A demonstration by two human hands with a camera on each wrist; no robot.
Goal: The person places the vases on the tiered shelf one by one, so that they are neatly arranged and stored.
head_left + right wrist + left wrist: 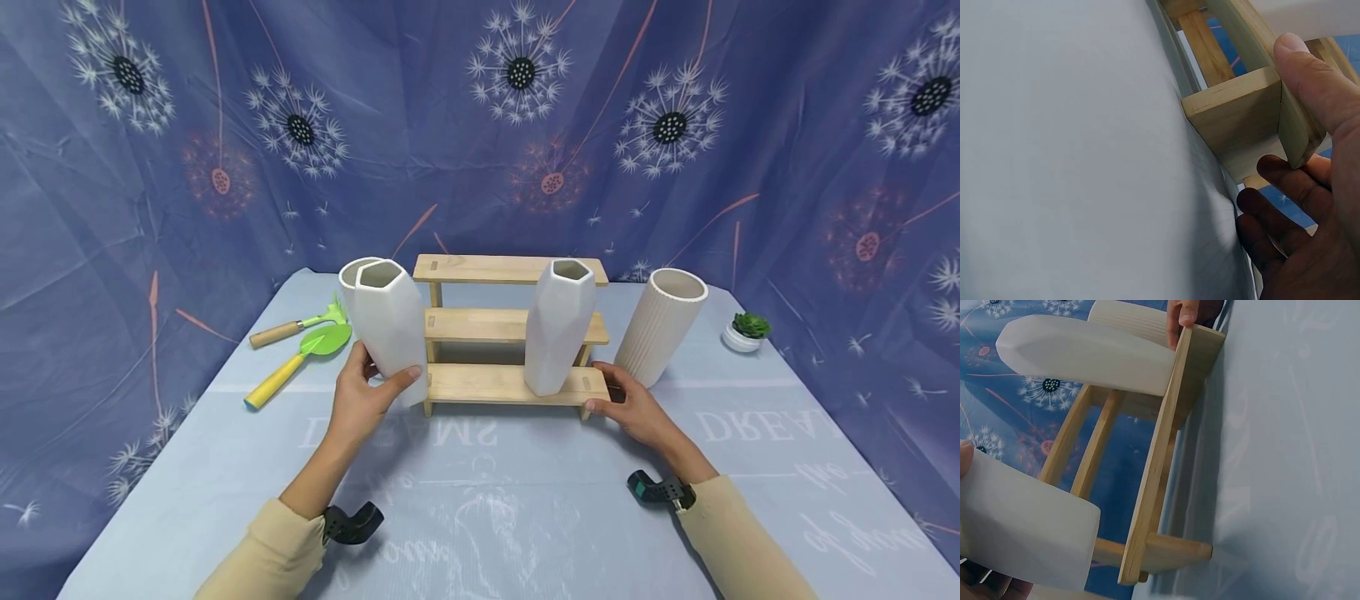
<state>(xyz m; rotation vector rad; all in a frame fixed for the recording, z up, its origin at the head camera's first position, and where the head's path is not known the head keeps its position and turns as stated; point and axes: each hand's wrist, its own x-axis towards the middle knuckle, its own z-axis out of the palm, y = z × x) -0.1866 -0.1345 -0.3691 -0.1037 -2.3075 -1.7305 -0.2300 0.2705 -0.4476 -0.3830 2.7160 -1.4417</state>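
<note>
My left hand (366,393) grips a white faceted vase (390,333) low on its body, thumb across the front. In the left wrist view this vase (1025,515) is apart from the shelf's near end, its base off the shelf. A second white faceted vase (558,329) stands on the lowest step of a three-tier wooden stand (480,383), toward the right. My right hand (633,407) holds the right end of that step. In the right wrist view the thumb (1313,78) lies on top of the board, with fingers curled below and beside it.
A ribbed white vase (660,325) stands right of the stand, close behind my right hand. Another white vase (348,275) is mostly hidden behind the held one. A green trowel (300,362) and small rake (296,327) lie left; a potted succulent (745,333) sits far right.
</note>
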